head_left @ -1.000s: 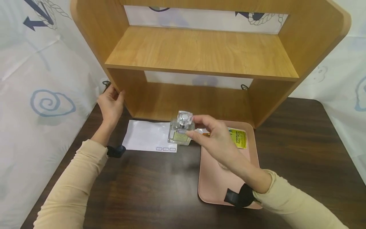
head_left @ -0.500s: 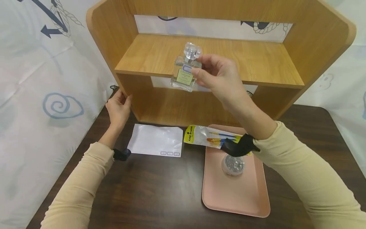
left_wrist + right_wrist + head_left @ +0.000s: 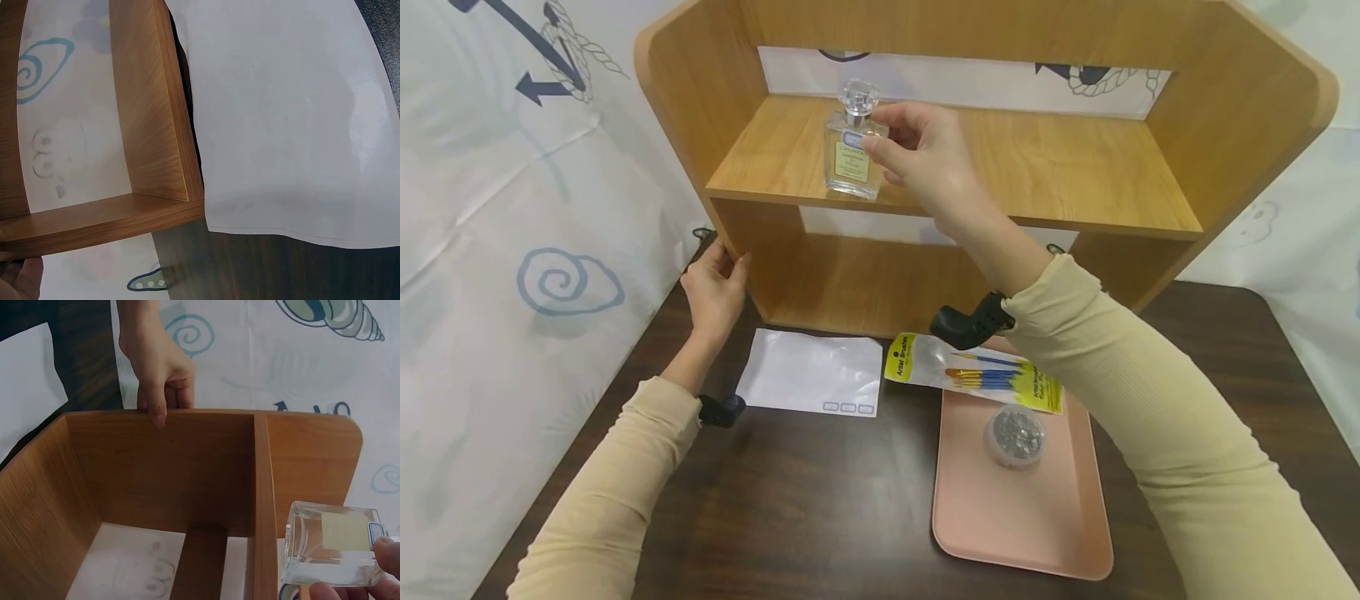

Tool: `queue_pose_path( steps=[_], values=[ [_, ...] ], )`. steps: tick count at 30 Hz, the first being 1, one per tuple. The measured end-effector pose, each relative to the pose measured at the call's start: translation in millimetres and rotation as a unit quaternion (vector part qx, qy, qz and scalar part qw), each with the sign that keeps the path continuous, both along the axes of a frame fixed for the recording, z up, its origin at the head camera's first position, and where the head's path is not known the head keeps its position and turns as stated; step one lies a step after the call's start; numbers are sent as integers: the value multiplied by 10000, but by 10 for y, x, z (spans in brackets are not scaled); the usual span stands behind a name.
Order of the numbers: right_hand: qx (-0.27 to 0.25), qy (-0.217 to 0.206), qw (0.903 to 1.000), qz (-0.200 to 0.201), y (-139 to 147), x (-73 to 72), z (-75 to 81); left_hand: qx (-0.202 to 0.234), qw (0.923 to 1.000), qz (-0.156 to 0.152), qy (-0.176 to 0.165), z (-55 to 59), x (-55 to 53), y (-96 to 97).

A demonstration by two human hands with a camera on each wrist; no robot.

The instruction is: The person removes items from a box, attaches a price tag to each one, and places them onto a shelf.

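Note:
A clear glass perfume bottle [image 3: 852, 162] with a faceted stopper stands nearly upright at the front left of the wooden shelf unit's [image 3: 1037, 171] middle board. My right hand [image 3: 936, 162] pinches its right side between thumb and fingers. In the right wrist view the bottle [image 3: 347, 531] is close beside the board's edge; whether its base touches the wood, I cannot tell. Lower down, my left hand [image 3: 713, 292] grips the front edge of the unit's left side panel, thumb on the inner side. Only part of the left hand [image 3: 25, 278] shows in the left wrist view.
A white sheet [image 3: 812, 371] lies before the shelf unit. Right of it, a packet of artist brushes [image 3: 925, 362] lies partly across a pink tray [image 3: 1015, 533]. In the tray is a round clear tub [image 3: 1017, 435] of silvery contents. Patterned cloth [image 3: 565, 217] hangs around the dark table.
My right hand has lifted the perfume bottle from above the white sheet to the middle board, ending slightly leftward. My left hand keeps its grip on the side panel. The head view has shifted slightly.

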State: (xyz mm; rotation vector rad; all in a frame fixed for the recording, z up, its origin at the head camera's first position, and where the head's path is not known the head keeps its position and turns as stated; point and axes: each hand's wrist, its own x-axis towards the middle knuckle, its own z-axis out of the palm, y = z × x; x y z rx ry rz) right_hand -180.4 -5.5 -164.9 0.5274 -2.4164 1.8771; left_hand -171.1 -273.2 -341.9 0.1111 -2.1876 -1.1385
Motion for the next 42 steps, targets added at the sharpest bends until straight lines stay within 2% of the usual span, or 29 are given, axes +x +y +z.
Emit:
queue_pose_path(
  steps=[7, 24, 30, 42],
  values=[
    [19, -92, 9999, -37, -89, -97, 22, 24, 9999, -72, 65, -2, 6, 4],
    [627, 247, 9975, -218, -219, -189, 35, 56, 9999, -45, -154, 4, 20, 4],
    [757, 339, 9962, -275, -231, -199, 33, 45, 9999, -46, -126, -1, 14, 1],
    [636, 499, 9966, -128, -213, -208, 10, 49, 9999, -89, -23, 5, 27, 8]
  ],
)
